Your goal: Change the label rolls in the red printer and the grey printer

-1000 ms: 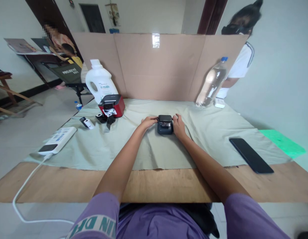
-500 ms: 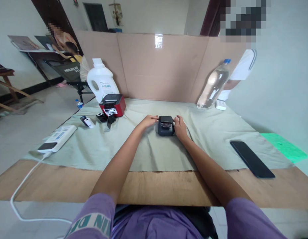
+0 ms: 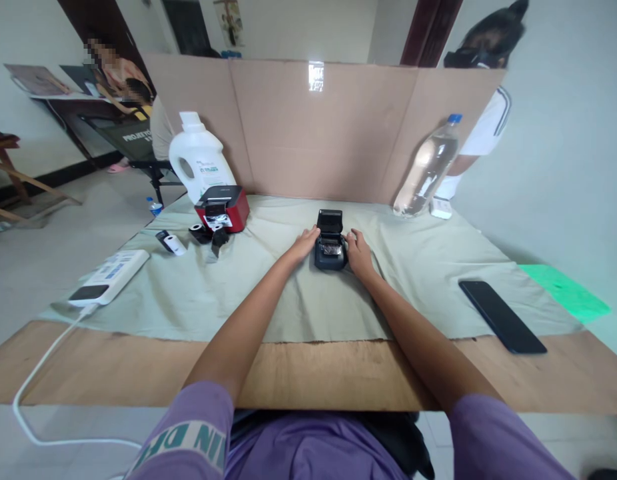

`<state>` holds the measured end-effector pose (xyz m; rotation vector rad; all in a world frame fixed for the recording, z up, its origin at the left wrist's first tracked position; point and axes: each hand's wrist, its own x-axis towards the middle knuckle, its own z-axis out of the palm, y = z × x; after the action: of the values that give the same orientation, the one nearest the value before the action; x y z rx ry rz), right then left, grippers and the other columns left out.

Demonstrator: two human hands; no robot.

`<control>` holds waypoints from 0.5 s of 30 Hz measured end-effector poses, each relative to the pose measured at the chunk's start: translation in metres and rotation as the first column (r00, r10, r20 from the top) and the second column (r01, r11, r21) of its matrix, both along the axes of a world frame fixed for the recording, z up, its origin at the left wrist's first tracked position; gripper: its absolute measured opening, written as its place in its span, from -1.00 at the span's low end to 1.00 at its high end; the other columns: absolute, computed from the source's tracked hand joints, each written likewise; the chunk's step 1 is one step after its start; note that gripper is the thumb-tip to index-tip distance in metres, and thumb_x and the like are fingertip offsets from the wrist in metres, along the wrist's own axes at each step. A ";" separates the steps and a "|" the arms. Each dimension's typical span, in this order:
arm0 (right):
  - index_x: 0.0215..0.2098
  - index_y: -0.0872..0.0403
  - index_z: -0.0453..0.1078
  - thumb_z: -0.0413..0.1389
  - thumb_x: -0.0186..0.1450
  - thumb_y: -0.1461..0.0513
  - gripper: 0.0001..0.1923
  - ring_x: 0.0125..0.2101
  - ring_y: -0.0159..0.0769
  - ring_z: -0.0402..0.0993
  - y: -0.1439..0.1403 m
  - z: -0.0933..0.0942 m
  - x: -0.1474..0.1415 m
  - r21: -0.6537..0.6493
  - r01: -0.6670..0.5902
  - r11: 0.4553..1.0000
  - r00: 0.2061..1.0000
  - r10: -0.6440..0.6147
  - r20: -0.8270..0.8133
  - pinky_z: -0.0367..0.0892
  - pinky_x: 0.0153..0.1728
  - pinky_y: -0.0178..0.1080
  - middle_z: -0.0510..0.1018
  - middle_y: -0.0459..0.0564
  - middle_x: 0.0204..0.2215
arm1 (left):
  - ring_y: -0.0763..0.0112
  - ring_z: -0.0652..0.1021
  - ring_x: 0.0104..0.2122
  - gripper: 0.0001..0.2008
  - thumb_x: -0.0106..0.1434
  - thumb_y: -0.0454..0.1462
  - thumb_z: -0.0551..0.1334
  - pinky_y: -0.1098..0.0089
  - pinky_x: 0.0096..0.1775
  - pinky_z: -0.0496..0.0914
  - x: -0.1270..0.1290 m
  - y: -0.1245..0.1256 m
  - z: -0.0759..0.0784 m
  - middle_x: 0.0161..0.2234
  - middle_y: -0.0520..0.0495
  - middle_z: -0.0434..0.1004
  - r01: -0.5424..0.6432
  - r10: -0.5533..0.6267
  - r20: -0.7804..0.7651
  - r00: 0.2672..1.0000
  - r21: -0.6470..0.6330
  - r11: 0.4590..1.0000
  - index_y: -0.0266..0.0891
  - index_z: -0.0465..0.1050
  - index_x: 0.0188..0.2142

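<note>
Fingers of left hand (image 3: 304,241) and right hand (image 3: 357,250) press against either side of the small black printer (image 3: 330,249), mid-cloth (image 3: 268,293), bracing it without closing around it. Its lid (image 3: 329,219), shut a second ago, now stands open, tilted toward the far cardboard screen (image 3: 318,133).

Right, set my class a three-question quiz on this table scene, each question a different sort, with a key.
1. True or false: the lid of the small black printer stands open.
2. Which lies nearest the person's right hand? A) phone B) clear bottle C) white jug
3. Fill in: the red printer stands in front of the white ____.

Key
1. True; the left hand rests beside it.
2. B
3. jug
</note>
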<state>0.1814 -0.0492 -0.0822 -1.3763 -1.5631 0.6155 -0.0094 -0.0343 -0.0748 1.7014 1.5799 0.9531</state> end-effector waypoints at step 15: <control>0.20 0.14 0.30 -0.14 0.41 -0.12 -0.36 0.06 0.01 0.51 0.004 -0.006 0.000 0.029 -0.015 0.999 0.999 0.017 -0.048 0.30 0.12 0.02 0.62 0.25 -0.01 | 0.17 0.54 0.04 -0.76 0.25 -0.22 0.26 0.17 0.19 0.22 0.022 -0.004 0.063 -0.08 0.02 0.69 0.170 -0.047 -0.603 0.796 0.149 0.974 0.02 0.66 -0.13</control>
<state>0.1814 -0.0455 -0.0878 -1.3195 -1.5400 0.6295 0.0122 -0.0384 -0.0120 2.3747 1.7803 0.5401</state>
